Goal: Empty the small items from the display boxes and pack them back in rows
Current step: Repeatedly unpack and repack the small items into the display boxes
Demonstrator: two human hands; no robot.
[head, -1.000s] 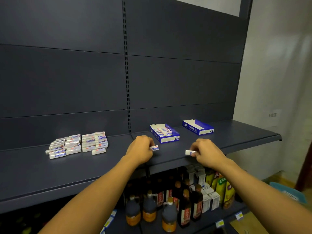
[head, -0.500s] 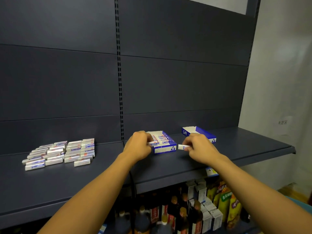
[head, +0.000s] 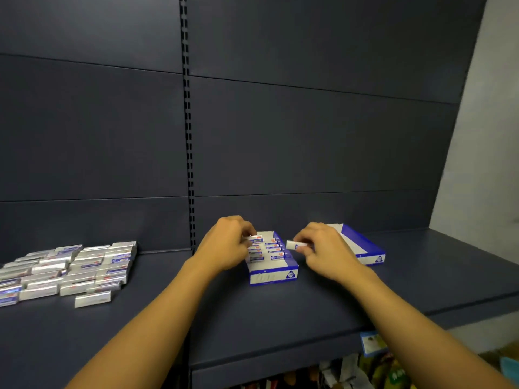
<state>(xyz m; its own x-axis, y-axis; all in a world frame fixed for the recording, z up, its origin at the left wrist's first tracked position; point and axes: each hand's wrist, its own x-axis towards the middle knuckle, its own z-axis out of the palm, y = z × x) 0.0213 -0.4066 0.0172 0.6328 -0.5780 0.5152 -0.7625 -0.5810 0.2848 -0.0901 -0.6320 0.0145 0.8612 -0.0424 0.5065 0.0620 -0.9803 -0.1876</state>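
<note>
A blue and white display box (head: 273, 275) sits on the dark shelf, partly filled with rows of small white and blue packets (head: 271, 250). My left hand (head: 224, 247) pinches one small packet (head: 254, 237) over the box's back left corner. My right hand (head: 327, 252) pinches another small packet (head: 293, 244) just right of the box's rim. A second display box (head: 365, 248) lies behind my right hand, partly hidden by it. A large group of loose packets (head: 70, 269) lies in rows at the shelf's left.
The dark shelf (head: 309, 304) has a front edge near the bottom of view, with a price tag (head: 370, 342) hanging on it. Bottles and bags (head: 351, 374) stand on the level below. A dark back panel with a slotted upright (head: 188, 122) rises behind.
Both hands have moved forward from the shelf's front edge to the filled box, each carrying its packet. The left packet is now over the box's back left corner.
</note>
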